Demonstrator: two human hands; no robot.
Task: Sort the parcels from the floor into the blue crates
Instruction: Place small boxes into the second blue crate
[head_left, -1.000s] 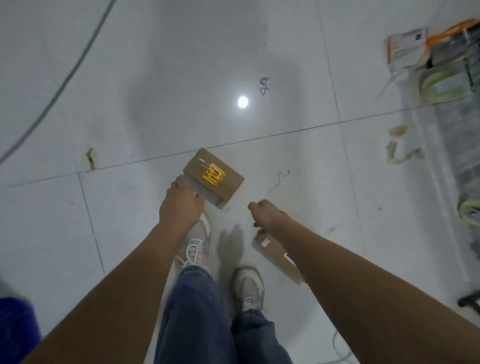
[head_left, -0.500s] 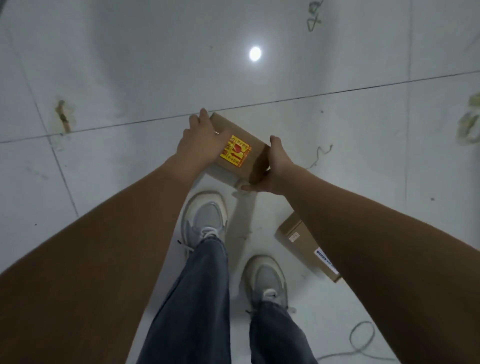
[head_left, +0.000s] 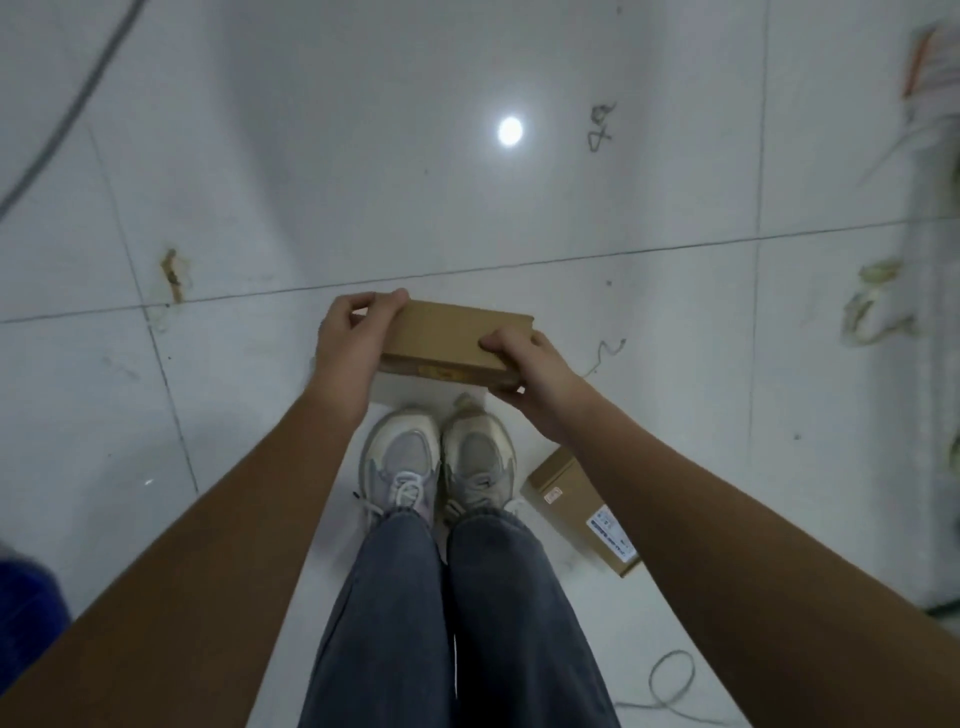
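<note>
A brown cardboard parcel (head_left: 447, 338) is held off the floor in front of me, above my shoes. My left hand (head_left: 358, 338) grips its left end, fingers curled over the far edge. My right hand (head_left: 524, 364) grips its right end, thumb on top and fingers underneath. A plain face of the parcel points up, and a strip of yellow sticker shows on its near side. A second, longer brown parcel (head_left: 576, 509) with a white label lies on the white tiled floor beside my right shoe. A blue shape (head_left: 26, 618), perhaps a crate, shows at the lower left edge.
My two shoes (head_left: 436, 462) stand together under the held parcel. A grey cable (head_left: 62, 114) crosses the floor at upper left, and a thin wire loop (head_left: 670, 686) lies at lower right. Blurred packaging and straps (head_left: 878, 306) line the right edge.
Both hands took hold of the stickered parcel and lifted it off the floor, turning it so the sticker faces the near side. My feet came together.
</note>
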